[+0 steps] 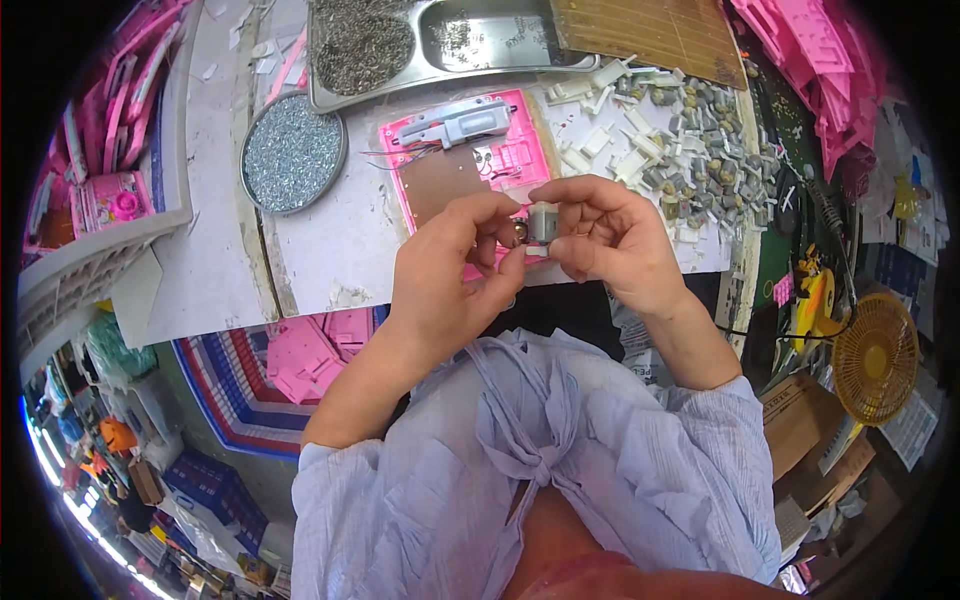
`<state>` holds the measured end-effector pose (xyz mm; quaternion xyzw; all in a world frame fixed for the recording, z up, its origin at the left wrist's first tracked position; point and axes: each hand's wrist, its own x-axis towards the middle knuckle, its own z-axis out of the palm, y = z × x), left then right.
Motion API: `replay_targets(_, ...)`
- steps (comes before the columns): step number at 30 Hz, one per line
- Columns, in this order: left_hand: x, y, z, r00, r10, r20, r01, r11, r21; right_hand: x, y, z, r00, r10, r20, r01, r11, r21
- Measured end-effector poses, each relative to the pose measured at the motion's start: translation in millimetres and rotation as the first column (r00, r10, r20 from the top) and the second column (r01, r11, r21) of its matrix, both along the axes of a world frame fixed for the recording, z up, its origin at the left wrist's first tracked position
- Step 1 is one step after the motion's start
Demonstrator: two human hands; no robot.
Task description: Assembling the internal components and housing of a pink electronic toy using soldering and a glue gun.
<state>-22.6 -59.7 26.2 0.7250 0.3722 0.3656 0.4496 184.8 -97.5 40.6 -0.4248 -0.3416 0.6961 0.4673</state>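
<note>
Near the table's front edge, my right hand pinches a small grey block with white plastic ends between thumb and fingers. Close against it on the left, my left hand is closed on a small shiny round metallic part; its kind is too small to make out. The two parts are side by side, and whether they touch I cannot tell. Just beyond my hands lies a pink plastic casing with a brown panel, a pale grey module and thin wires.
A round dish of small silvery pieces stands left of the casing. Behind it is a steel tray holding screws. White plastic parts and grey blocks are heaped at right. Pink parts fill a crate at far left; a yellow fan stands right.
</note>
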Motion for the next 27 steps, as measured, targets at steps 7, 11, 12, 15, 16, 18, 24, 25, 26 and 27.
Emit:
replay_targets(7, -2.5, 2.8, -5.1, 1.0, -0.007, 0.016, 0.007, 0.999, 0.034, -3.6, 9.3, -3.2, 0.995, 0.041, 0.096, -0.04, 0.999, -0.022)
replay_targets(11, -1.7, 1.5, -7.2, 0.998, -0.018, 0.057, 0.017, 1.0, 0.023, -2.4, 7.3, -5.5, 0.994, 0.036, 0.101, -0.035, 0.999, -0.012)
replay_targets(12, -0.8, 1.4, -7.0, 0.997, -0.021, 0.074, 0.019, 0.999, 0.027, -3.1, 5.6, -6.1, 0.995, 0.021, 0.098, -0.021, 1.0, 0.003)
replay_targets(15, 0.4, -4.3, -4.5, 0.978, 0.029, 0.206, 0.0, 0.99, -0.141, -11.2, -4.9, -16.6, 0.959, -0.106, 0.261, 0.047, 0.974, 0.223)
replay_targets(16, -1.1, -3.8, -6.0, 0.986, 0.016, 0.168, -0.007, 0.998, -0.055, -13.4, -6.8, -19.7, 0.928, -0.172, 0.33, 0.059, 0.944, 0.324)
replay_targets(18, -5.9, -2.1, -10.8, 0.996, -0.004, 0.088, -0.007, 0.993, 0.122, -4.3, -2.5, -21.2, 0.876, -0.176, 0.45, -0.042, 0.9, 0.435)
replay_targets(24, -6.8, 1.5, -11.8, 0.995, -0.018, 0.1, -0.028, 0.9, 0.436, 5.4, 4.8, 6.3, 0.748, -0.111, 0.655, -0.253, 0.864, 0.435)
replay_targets(25, -7.5, 1.8, -10.3, 0.995, -0.023, 0.101, -0.019, 0.919, 0.394, 5.8, 3.6, 7.7, 0.736, -0.083, 0.672, -0.272, 0.873, 0.405)
replay_targets(26, -8.6, 1.5, -8.3, 0.994, -0.027, 0.103, -0.011, 0.936, 0.351, 4.7, 3.4, 7.6, 0.75, -0.105, 0.654, -0.269, 0.854, 0.446)
replay_targets(27, -9.4, 1.2, -7.3, 0.994, -0.032, 0.104, -0.002, 0.952, 0.306, 3.6, 2.5, 6.8, 0.763, -0.125, 0.634, -0.266, 0.834, 0.484)
